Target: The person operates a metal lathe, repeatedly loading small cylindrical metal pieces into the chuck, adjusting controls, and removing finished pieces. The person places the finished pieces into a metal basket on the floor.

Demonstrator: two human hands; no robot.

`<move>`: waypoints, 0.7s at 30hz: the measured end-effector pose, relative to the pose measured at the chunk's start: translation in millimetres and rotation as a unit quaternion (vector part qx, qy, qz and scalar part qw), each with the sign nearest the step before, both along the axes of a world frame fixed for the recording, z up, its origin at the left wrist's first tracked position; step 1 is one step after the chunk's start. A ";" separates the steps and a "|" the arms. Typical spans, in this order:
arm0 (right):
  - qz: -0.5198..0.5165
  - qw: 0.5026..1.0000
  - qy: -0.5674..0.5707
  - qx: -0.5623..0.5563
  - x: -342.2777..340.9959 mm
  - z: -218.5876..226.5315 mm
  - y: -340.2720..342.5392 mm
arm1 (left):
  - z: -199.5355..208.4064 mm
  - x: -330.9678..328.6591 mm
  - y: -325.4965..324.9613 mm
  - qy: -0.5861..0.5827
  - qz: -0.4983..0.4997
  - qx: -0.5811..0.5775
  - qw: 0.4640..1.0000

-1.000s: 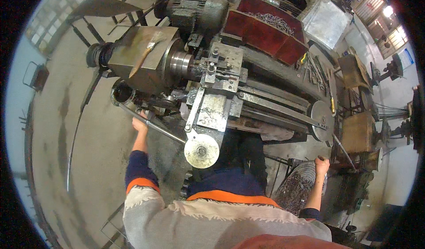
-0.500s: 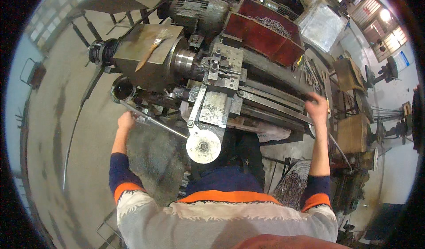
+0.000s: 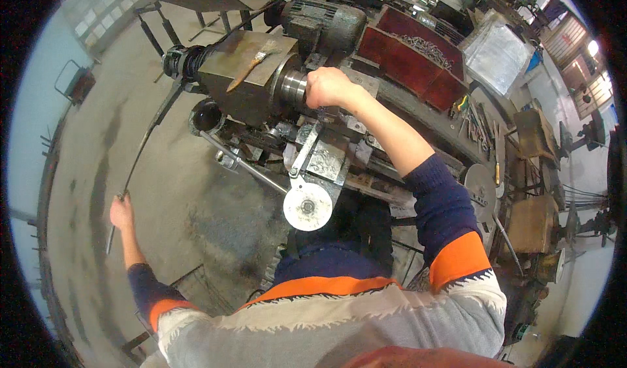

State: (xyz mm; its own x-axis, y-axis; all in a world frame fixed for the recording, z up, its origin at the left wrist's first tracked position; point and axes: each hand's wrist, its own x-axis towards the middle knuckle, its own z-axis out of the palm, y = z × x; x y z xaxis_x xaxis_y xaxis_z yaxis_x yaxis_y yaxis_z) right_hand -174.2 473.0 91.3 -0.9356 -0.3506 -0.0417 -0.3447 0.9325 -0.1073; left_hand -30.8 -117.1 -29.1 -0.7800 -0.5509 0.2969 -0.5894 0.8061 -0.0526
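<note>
At the far left my left hand (image 3: 121, 212) is wrapped round the lower part of a long metal lever (image 3: 145, 139), which runs up to the left end of the machine's headstock. My right hand (image 3: 330, 87) is closed in front of the bright steel spindle nose (image 3: 293, 88), over the machine's tool post area. Whatever its fingers hold, if anything, is hidden behind the hand. A brush (image 3: 253, 64) with a wooden handle lies on top of the headstock (image 3: 241, 100). Nearer to my body is a round white metal disc (image 3: 307, 206) on the carriage.
A dark red bin (image 3: 413, 64) of small metal parts stands behind the machine, beside an electric motor (image 3: 324, 23). Hand tools (image 3: 480, 129) lie on the right. A rod (image 3: 245, 164) slants down toward the disc. Another machine's grey round plate (image 3: 480, 188) is at the right.
My left hand has moved out left and down and taken hold of the long lever. My right hand has swung from the right end of the bed to the spindle nose. The view has shifted.
</note>
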 end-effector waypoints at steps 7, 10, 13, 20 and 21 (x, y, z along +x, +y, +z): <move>-0.001 1.000 -0.004 -0.017 0.5 -0.1 -1.0 | 33.2 64.0 118.9 0.002 0.008 0.057 0.998; -0.020 1.000 -0.015 -0.008 5.8 5.7 -2.0 | 39.7 81.8 175.2 0.037 -0.023 0.060 0.997; 0.010 0.996 0.085 0.033 27.8 17.6 9.3 | 39.4 76.3 158.5 0.004 -0.059 0.070 0.996; 0.151 0.878 0.139 -0.433 162.1 -26.7 93.5 | 107.8 26.6 278.9 0.072 -0.425 0.379 0.819; 0.138 0.860 0.118 -0.477 176.9 -41.5 94.1 | 109.6 16.6 309.1 0.057 -0.470 0.426 0.771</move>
State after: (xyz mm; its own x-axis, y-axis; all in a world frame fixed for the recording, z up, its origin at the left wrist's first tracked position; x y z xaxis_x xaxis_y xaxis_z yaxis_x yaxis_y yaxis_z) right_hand 2.7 567.2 49.8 -0.7543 -0.3294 0.5679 -0.6559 0.3386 -0.6747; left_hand -14.2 192.0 80.5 -0.9489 0.2090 0.2366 0.3154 0.5935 0.7405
